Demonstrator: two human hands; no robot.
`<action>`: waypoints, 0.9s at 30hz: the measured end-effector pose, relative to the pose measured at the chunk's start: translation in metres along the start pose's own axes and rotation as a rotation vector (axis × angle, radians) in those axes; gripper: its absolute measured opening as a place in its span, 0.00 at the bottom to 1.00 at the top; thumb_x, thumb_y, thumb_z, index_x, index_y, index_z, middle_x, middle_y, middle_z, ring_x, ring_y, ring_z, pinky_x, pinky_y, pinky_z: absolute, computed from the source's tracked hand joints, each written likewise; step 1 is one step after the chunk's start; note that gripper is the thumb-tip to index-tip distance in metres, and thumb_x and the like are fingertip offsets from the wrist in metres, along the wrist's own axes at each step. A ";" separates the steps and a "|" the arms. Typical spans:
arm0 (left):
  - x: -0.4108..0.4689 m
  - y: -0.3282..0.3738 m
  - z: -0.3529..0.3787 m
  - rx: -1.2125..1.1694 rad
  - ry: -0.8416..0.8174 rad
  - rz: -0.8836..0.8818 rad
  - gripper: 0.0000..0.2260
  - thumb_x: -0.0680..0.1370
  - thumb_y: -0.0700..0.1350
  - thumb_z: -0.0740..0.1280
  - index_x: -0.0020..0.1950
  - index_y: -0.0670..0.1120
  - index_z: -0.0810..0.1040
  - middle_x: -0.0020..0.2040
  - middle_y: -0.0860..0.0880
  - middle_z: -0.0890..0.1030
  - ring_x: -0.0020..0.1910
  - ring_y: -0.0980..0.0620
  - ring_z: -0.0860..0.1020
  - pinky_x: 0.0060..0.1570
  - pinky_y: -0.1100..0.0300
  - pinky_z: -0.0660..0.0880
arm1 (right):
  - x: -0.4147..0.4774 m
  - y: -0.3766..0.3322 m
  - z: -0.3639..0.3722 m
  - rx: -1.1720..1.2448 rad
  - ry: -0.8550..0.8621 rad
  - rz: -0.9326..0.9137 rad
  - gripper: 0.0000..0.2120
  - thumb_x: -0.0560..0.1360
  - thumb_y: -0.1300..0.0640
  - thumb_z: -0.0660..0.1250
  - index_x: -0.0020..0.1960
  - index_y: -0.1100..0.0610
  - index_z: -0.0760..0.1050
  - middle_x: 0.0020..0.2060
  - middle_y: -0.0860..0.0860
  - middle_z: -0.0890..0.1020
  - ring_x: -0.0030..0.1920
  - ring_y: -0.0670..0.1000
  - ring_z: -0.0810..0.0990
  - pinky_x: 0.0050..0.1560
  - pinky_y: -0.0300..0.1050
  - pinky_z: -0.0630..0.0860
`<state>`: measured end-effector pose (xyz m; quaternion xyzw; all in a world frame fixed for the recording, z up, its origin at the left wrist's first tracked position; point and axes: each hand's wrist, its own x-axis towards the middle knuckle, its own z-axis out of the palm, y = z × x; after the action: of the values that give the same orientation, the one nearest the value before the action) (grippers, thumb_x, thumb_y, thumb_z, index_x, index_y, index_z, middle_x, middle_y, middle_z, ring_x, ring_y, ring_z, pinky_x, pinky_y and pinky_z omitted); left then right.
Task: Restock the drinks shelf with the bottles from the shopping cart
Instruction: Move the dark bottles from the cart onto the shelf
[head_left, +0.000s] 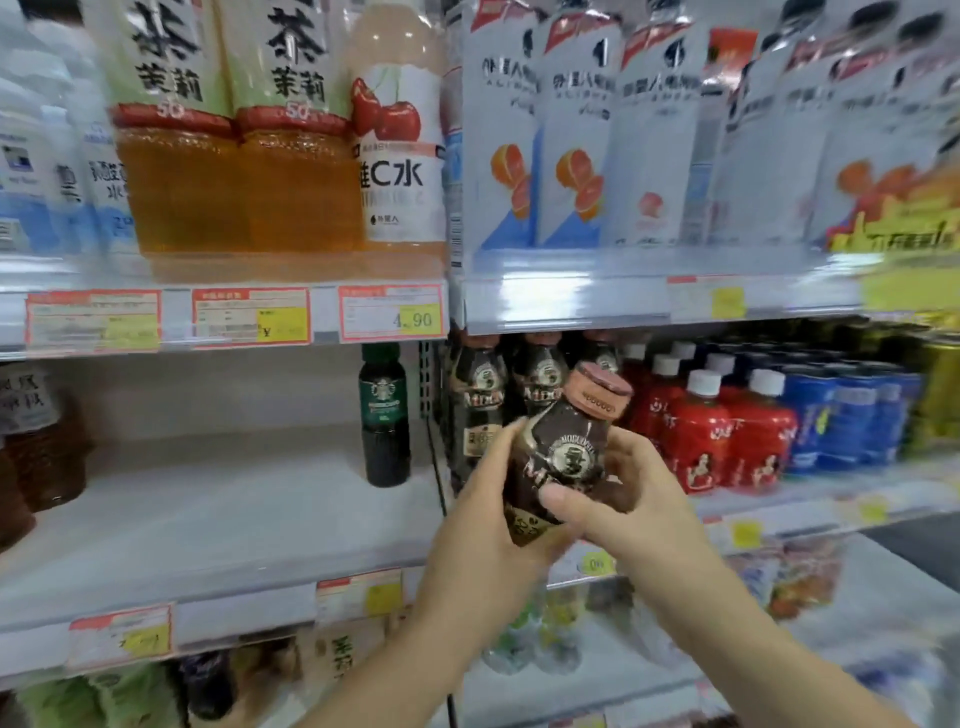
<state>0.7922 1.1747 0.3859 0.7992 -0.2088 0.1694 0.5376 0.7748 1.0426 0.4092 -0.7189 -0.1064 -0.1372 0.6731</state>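
A dark brown coffee bottle (563, 447) with a copper-pink cap is held in front of the middle shelf, tilted to the right. My left hand (483, 525) wraps its lower body from the left. My right hand (631, 499) grips it from the right, thumb across the label. Just behind it, matching brown coffee bottles (480, 410) stand in a row on the middle shelf (218, 525). The shopping cart is out of view.
A green-capped dark bottle (384, 421) stands alone left of the coffee row, with bare shelf further left. Red bottles (701, 441) and blue bottles (841, 421) fill the right side. Tea bottles (234, 171) and white cartons (582, 140) sit on the shelf above.
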 end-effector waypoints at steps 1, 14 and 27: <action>0.006 0.004 0.013 0.008 0.001 0.025 0.33 0.70 0.47 0.73 0.67 0.67 0.61 0.62 0.62 0.75 0.60 0.61 0.75 0.58 0.54 0.75 | 0.000 -0.001 -0.009 -0.020 0.057 -0.025 0.31 0.55 0.49 0.79 0.55 0.43 0.71 0.50 0.43 0.80 0.51 0.42 0.80 0.51 0.43 0.77; 0.049 -0.014 0.049 0.679 -0.018 0.205 0.19 0.78 0.54 0.62 0.69 0.58 0.68 0.66 0.61 0.67 0.64 0.59 0.65 0.68 0.63 0.54 | 0.051 0.022 -0.103 -0.280 0.280 -0.294 0.30 0.64 0.54 0.77 0.62 0.47 0.68 0.53 0.42 0.78 0.56 0.42 0.76 0.58 0.48 0.75; 0.044 -0.048 0.052 0.849 -0.199 0.087 0.15 0.80 0.53 0.55 0.67 0.59 0.69 0.62 0.62 0.73 0.59 0.60 0.72 0.60 0.63 0.64 | 0.098 0.044 -0.097 -0.871 0.287 -0.290 0.39 0.72 0.47 0.69 0.75 0.49 0.51 0.71 0.50 0.61 0.61 0.53 0.74 0.39 0.46 0.74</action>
<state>0.8567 1.1360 0.3509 0.9522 -0.2051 0.1848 0.1310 0.8766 0.9397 0.4068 -0.8857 -0.0441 -0.3592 0.2910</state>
